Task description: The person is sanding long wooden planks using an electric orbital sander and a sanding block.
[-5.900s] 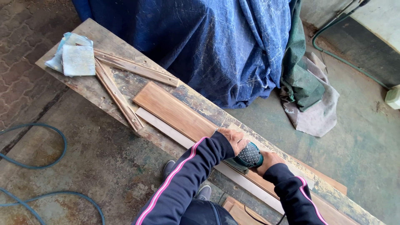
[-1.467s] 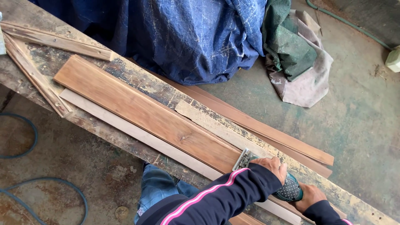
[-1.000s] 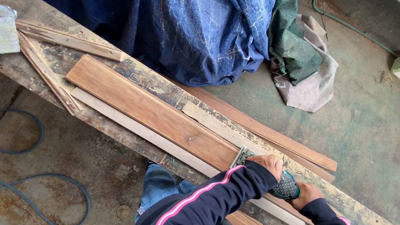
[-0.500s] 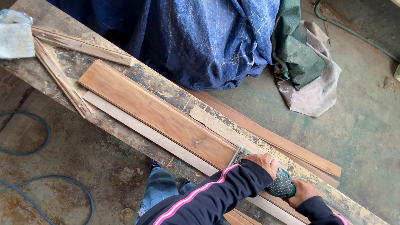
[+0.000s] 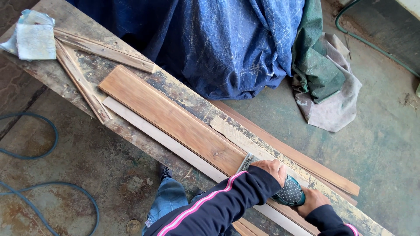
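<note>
Sanding sits near the bench's right end: your left hand and right hand clamp the sander on the plank, its long left stretch seemingly unsanded.

A long plank lay lengthwise on the table, a sander on its right end, crossed slats and folded sandpaper at the left end, a tarpaulin behind.

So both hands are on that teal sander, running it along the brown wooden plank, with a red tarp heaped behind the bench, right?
Not quite: the head view shows the tarp is blue, not red. The rest holds: both hands, left and right, grip the teal sander on the brown wooden plank.
</note>
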